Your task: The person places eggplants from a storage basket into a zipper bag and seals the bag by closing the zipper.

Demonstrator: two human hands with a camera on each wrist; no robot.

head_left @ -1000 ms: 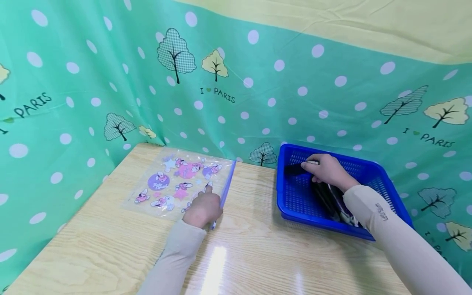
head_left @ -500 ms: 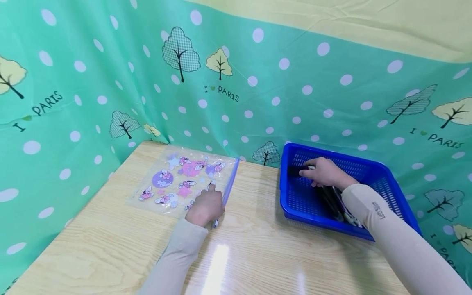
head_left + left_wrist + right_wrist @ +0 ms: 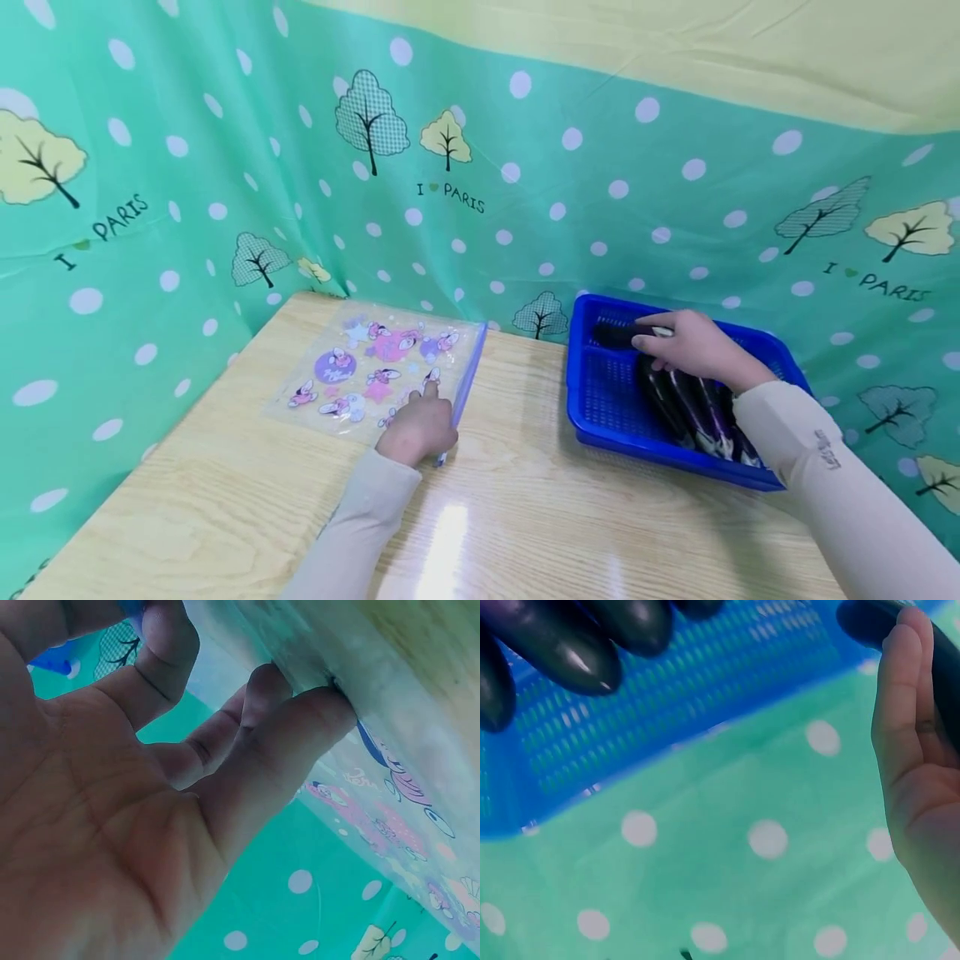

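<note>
My left hand (image 3: 420, 425) is on a clear zip bag (image 3: 352, 367) with pink and purple cartoon prints, lying on the table. In the left wrist view, the thumb and a bent finger meet at the bag's blue zip edge (image 3: 133, 607), while other fingertips press the plastic. My right hand (image 3: 693, 346) is over the blue basket (image 3: 573, 400) and grips a dark eggplant (image 3: 618, 336) near its pale stem end. The eggplant's rounded tip points left; the right wrist view shows it (image 3: 866, 626) beside the fingers. More eggplants (image 3: 693, 408) lie in the basket under that hand and forearm.
The basket stands at the right on a wooden table (image 3: 517, 517). Green polka-dot cloth (image 3: 510, 208) with tree prints hangs behind and to the left of the table.
My right hand has shifted right and slightly up with the eggplant, uncovering more of the other eggplants. The left hand stays on the bag.
</note>
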